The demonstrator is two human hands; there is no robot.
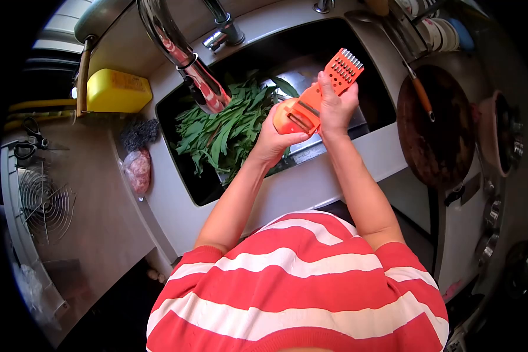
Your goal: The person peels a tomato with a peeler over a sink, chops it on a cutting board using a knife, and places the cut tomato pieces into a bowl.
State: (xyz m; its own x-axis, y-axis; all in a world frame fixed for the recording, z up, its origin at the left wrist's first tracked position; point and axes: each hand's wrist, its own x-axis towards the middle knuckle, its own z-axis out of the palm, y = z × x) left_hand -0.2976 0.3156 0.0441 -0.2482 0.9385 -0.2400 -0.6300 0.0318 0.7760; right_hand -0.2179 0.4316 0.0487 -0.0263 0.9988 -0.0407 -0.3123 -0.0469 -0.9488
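My right hand is closed around an orange plastic peeler with a grater end. Its toothed end points up and away, while the slotted blade end lies over my left hand. Closed too, my left hand holds a rounded orange-red vegetable against the blade. Fingers and the peeler hide much of it, so its exact kind is unclear. Both hands are above the sink. Left of them, a heap of long green leaves lies in the sink on a shiny metal surface.
A tap hangs over the leaves. On the left are a yellow container, a bag of pinkish food, black scissors and a round wire rack. To the right stand a large round dark board and a wooden-handled utensil.
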